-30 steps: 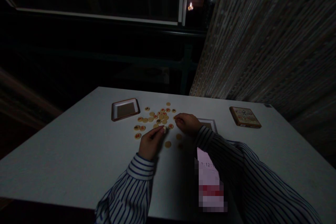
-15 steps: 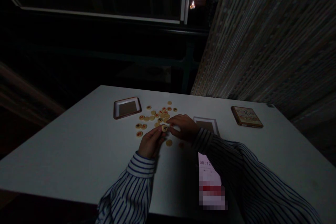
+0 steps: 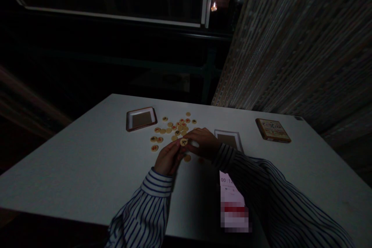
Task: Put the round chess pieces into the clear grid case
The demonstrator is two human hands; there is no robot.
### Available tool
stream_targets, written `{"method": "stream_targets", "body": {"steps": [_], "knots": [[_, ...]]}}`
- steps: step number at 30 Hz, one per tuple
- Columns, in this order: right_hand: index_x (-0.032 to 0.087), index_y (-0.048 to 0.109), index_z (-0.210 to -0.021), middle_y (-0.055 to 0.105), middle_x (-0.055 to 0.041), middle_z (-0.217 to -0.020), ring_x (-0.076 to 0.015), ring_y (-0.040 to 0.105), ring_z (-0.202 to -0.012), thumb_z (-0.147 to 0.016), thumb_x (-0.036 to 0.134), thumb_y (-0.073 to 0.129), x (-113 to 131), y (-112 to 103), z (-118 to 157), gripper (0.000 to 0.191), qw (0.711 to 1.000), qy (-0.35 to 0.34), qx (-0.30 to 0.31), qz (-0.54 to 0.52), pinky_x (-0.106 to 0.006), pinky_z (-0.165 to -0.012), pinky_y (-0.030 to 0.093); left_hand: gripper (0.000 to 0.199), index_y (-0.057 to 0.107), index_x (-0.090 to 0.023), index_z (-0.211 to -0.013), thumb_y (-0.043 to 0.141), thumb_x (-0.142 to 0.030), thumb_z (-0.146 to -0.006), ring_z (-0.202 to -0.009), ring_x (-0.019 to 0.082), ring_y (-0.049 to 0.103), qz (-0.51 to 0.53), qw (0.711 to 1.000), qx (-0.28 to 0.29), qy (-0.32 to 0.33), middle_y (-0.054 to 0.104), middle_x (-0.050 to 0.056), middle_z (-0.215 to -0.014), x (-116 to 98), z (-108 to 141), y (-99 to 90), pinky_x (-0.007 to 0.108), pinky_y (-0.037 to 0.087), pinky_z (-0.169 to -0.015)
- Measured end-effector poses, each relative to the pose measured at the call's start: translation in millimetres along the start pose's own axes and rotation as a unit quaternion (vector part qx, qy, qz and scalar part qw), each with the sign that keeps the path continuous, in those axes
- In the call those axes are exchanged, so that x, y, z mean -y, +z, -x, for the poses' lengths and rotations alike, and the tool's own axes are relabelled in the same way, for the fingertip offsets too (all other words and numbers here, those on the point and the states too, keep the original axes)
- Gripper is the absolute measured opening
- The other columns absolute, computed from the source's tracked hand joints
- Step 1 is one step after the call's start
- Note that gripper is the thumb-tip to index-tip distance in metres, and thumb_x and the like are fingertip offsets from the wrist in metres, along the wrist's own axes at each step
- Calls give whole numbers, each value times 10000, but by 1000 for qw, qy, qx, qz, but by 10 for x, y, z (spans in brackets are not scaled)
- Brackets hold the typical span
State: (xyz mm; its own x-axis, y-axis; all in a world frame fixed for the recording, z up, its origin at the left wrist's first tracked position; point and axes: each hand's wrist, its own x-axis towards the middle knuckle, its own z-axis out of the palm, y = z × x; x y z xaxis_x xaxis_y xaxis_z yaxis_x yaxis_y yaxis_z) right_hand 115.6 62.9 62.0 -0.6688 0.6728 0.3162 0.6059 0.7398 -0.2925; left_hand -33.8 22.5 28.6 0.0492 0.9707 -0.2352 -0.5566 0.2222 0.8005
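Observation:
A round Chinese chess piece with dark characters is held up between my two hands, its face toward me. My left hand pinches its left side between thumb and fingers. From the right, the curled fingertips and thumb of my right hand close on its other edge. Beyond them several pale wooden pieces lie scattered, some marked red, some dark, some blank side up. A single piece rests just below my hands, and a dim one sits in the shadow under my right wrist.
On the white table an open tray-like box part lies at the back left. Another one is partly behind my right forearm. A printed box lies at the right. A lit phone shows a timer. Bead strands hang behind.
My right fingers have come in a little to the left, onto the piece. The piece has shifted slightly right and its face shows more fully.

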Motion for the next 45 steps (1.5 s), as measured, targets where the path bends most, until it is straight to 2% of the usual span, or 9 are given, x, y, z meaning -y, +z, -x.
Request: {"method": "stream_targets", "body": {"steps": [5, 9, 15, 19, 23, 28, 34, 40, 45], "knots": [[221, 573, -1012, 619, -30, -985, -155, 516, -912, -805, 374, 461, -7, -13, 35, 282, 1000, -8, -9, 3, -287, -766, 301, 326, 624, -129, -916, 654, -281, -629, -637, 110, 578, -14, 1000, 6, 11, 656, 67, -827, 25, -2, 17, 218, 478, -570], [244, 555, -1063, 615, -38, -984, -165, 518, -895, -793, 378, 489, -28, -18, 69, 309, 1000, -20, -8, 11, -293, -735, 307, 376, 610, -117, -951, 674, -279, -619, -615, 100, 572, -20, 1000, 8, 15, 653, 59, -790, 41, 11, 54, 201, 462, -555], [232, 539, -1094, 613, -48, -996, -157, 518, -905, -812, 354, 467, -56, -64, 147, 316, 1000, -17, -8, 10, -292, -730, 314, 386, 610, -130, -963, 675, -292, -617, -678, 122, 593, -52, 997, -6, 53, 661, 62, -841, 97, 4, 67, 211, 464, -590], [198, 558, -1064, 616, -67, -1007, -169, 526, -924, -804, 352, 473, -120, -128, 215, 314, 999, 8, -38, 14, -311, -750, 334, 436, 602, -163, -1008, 684, -299, -602, -637, 98, 590, -75, 995, -40, 49, 666, 24, -756, 99, 23, 112, 189, 450, -575], [181, 573, -1033, 625, -68, -982, -169, 540, -914, -785, 300, 500, -204, -228, 291, 285, 995, 41, -92, 14, -317, -770, 365, 438, 617, -152, -979, 694, -310, -578, -629, 106, 599, -97, 992, -65, 53, 669, 33, -750, 87, 49, 201, 196, 456, -568], [153, 586, -997, 632, -74, -949, -153, 563, -866, -787, 254, 491, -307, -386, 407, 251, 987, 67, -147, -5, -301, -770, 410, 399, 619, -130, -907, 707, -296, -554, -643, 132, 619, -99, 991, -59, 65, 672, 51, -770, 113, 43, 301, 243, 483, -628], [165, 580, -1006, 632, -67, -948, -146, 577, -851, -793, 230, 479, -394, -468, 522, 244, 980, 87, -174, -31, -302, -776, 439, 394, 594, -121, -870, 714, -290, -535, -634, 132, 616, -114, 990, -58, 64, 664, 32, -719, 169, 37, 417, 269, 488, -660], [153, 591, -986, 638, -76, -933, -144, 579, -868, -793, 217, 478, -429, -473, 570, 232, 985, 78, -155, -20, -286, -776, 451, 325, 597, -143, -785, 716, -289, -520, -585, 114, 591, -124, 989, -55, 61, 642, 5, -636, 222, 30, 543, 230, 473, -584], [163, 595, -985, 641, -71, -935, -145, 581, -868, -797, 218, 476, -454, -466, 603, 229, 990, 74, -120, 10, -287, -771, 446, 323, 572, -153, -794, 705, -311, -546, -501, 82, 537, -126, 991, -48, 24, 608, -16, -619, 245, 33, 642, 173, 407, -435]]}}
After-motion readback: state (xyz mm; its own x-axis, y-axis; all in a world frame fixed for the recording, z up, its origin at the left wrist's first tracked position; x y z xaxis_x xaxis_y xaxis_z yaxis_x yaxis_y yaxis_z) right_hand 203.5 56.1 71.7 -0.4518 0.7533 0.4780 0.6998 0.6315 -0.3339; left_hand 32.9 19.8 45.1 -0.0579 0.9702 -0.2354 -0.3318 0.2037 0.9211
